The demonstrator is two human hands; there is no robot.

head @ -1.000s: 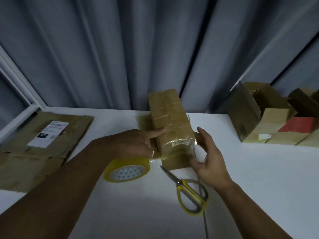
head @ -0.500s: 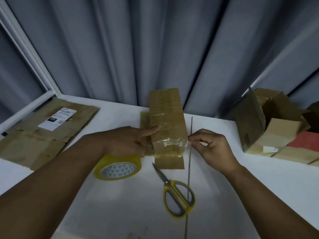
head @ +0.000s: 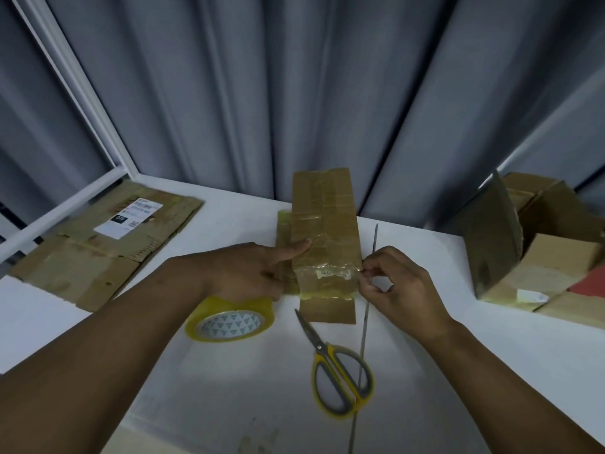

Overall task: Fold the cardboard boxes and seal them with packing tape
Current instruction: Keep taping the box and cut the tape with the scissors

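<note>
A long narrow cardboard box [head: 324,224], covered in clear tape, lies in the middle of the white table [head: 458,371] with its near flap open. My left hand [head: 258,273] steadies the box's left side, the index finger straight along its top. My right hand [head: 393,283] pinches the edge of the clear tape at the box's near right corner. A yellow roll of packing tape [head: 229,319] lies under my left wrist. Yellow-handled scissors [head: 337,375] lie in front of the box.
A flattened cardboard sheet with a white label [head: 108,244] lies at the left. Several folded and open boxes [head: 537,253] are piled at the right, one with a red face. A grey curtain hangs behind the table. A thin seam crosses the table.
My right hand went from an open palm beside the box to a pinch on the tape at its corner. The view shifted slightly left; the left hand stayed put.
</note>
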